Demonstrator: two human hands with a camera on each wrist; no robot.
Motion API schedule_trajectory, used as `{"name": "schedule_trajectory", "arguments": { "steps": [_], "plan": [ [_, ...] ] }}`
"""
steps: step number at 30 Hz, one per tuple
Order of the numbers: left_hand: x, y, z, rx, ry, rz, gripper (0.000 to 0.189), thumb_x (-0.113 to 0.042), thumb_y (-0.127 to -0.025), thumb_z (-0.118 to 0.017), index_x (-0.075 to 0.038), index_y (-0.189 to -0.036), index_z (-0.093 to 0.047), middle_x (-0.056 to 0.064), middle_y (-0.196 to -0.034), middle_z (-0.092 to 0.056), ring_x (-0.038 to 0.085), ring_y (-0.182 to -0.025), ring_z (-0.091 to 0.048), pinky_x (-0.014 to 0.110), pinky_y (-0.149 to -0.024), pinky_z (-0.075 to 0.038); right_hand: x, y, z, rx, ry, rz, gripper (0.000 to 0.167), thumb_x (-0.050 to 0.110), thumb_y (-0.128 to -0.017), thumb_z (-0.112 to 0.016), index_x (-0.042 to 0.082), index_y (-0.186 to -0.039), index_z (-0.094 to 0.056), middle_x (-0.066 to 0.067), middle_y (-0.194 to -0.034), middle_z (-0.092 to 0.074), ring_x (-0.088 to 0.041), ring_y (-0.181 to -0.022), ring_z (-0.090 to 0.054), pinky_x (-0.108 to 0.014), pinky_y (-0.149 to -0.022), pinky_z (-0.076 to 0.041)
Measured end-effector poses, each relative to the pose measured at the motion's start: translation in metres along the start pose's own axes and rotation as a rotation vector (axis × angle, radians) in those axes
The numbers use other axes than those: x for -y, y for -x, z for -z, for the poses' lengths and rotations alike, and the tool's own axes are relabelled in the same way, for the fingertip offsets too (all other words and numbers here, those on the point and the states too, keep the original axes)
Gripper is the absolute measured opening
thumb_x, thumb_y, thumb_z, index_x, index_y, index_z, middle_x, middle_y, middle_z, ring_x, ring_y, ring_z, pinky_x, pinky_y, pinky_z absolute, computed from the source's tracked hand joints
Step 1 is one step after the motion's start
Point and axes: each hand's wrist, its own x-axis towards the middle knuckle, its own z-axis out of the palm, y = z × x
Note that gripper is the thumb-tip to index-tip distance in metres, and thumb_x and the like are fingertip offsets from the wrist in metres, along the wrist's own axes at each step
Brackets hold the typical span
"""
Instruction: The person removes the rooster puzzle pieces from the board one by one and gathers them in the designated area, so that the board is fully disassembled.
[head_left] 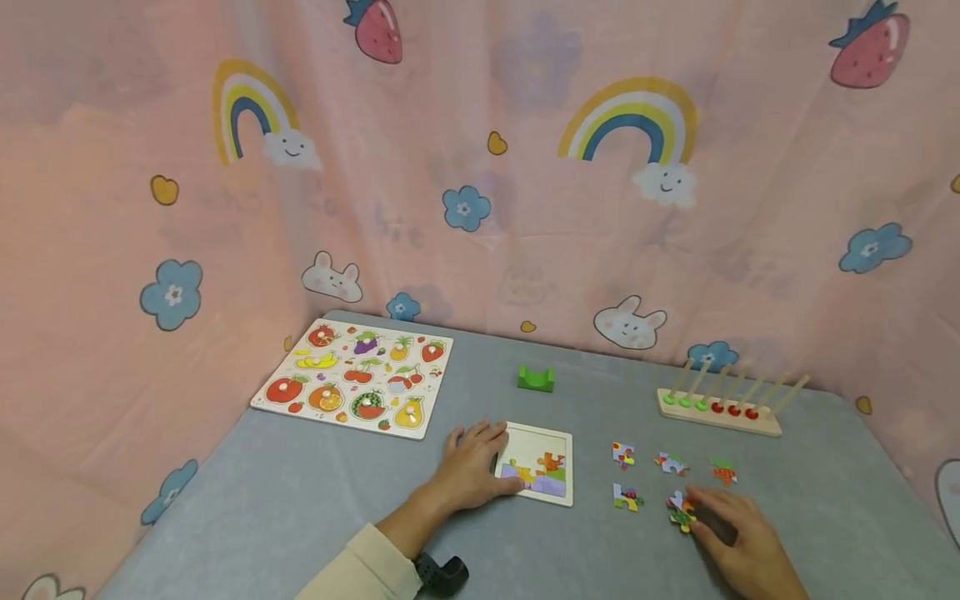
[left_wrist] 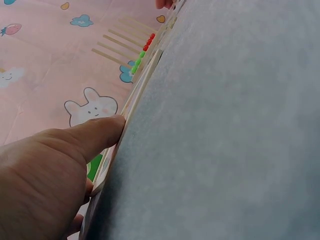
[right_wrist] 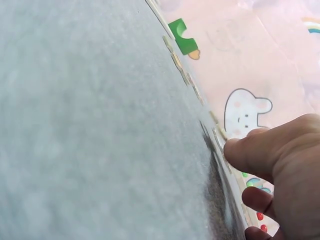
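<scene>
My left hand [head_left: 471,471] holds the left side of a small wooden puzzle tray [head_left: 534,428], its thumb over the lower edge and its fingers by the upper left corner. Joined pieces fill the lower part of the tray, showing purple, yellow and an orange figure. At the right, the thumb and index finger of my right hand [head_left: 738,537] pinch a colourful jigsaw piece [head_left: 679,513] low at the table. Several loose pieces lie between the hands, among them a yellow and purple piece [head_left: 624,497] and a green and orange piece [head_left: 723,471].
A fruit peg board [head_left: 337,388] lies at the back left. Behind the tray stands a green notched block [head_left: 536,380]. A wooden rack with upright sticks and green and red beads [head_left: 720,414] is at the back right. A printed pink curtain [head_left: 465,275] borders the grey table.
</scene>
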Motion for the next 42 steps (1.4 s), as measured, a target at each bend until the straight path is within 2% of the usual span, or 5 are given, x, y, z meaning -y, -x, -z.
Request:
{"name": "schedule_trajectory", "arguments": {
  "steps": [10,16,21,28,42],
  "plan": [
    [0.001,-0.001,-0.001,0.008,-0.004,0.008,0.076,-0.050,-0.079,-0.073,-0.006,-0.138,-0.054,0.005,-0.147,-0.043,0.028,-0.136,-0.032,0.058,-0.105,-0.017,-0.004,-0.001,-0.005,-0.014,0.017,0.029,0.045,0.004,-0.075,-0.081,-0.003,-0.117,-0.066,-0.018,-0.110,-0.064,-0.040,-0.099,-0.054,-0.058,-0.078,-0.041],
    [-0.001,-0.001,-0.001,0.006,-0.005,-0.002,0.076,-0.050,-0.080,-0.073,-0.006,-0.138,-0.053,0.005,-0.147,-0.043,0.028,-0.136,-0.032,0.058,-0.104,-0.017,0.002,-0.003,0.003,-0.087,-0.016,0.077,0.047,0.004,-0.075,-0.081,-0.003,-0.118,-0.065,-0.016,-0.111,-0.065,-0.038,-0.103,-0.053,-0.052,-0.082,-0.040],
    [-0.003,-0.001,0.000,0.001,-0.010,-0.008,0.075,-0.049,-0.080,-0.073,-0.006,-0.138,-0.053,0.005,-0.147,-0.043,0.028,-0.136,-0.033,0.058,-0.104,-0.018,0.020,-0.011,0.019,-0.140,-0.019,0.119,0.046,0.008,-0.077,-0.081,0.001,-0.119,-0.065,-0.015,-0.113,-0.064,-0.034,-0.104,-0.053,-0.049,-0.082,-0.040],
    [-0.002,-0.001,-0.001,-0.002,-0.013,-0.005,0.075,-0.050,-0.080,-0.073,-0.006,-0.138,-0.054,0.005,-0.147,-0.043,0.028,-0.136,-0.033,0.058,-0.104,-0.018,0.056,-0.028,0.034,-0.242,-0.111,0.261,0.052,0.001,-0.071,-0.083,0.006,-0.121,-0.067,-0.004,-0.113,-0.063,0.000,-0.108,-0.046,-0.009,-0.087,-0.027],
    [0.000,-0.001,-0.003,-0.003,0.004,-0.004,0.076,-0.049,-0.079,-0.073,-0.006,-0.138,-0.053,0.005,-0.147,-0.043,0.029,-0.136,-0.032,0.059,-0.104,-0.017,0.104,-0.055,0.029,-0.278,-0.250,0.368,0.058,-0.006,-0.069,-0.082,0.004,-0.124,-0.065,-0.006,-0.118,-0.062,-0.008,-0.113,-0.048,-0.012,-0.092,-0.029]
  ]
}}
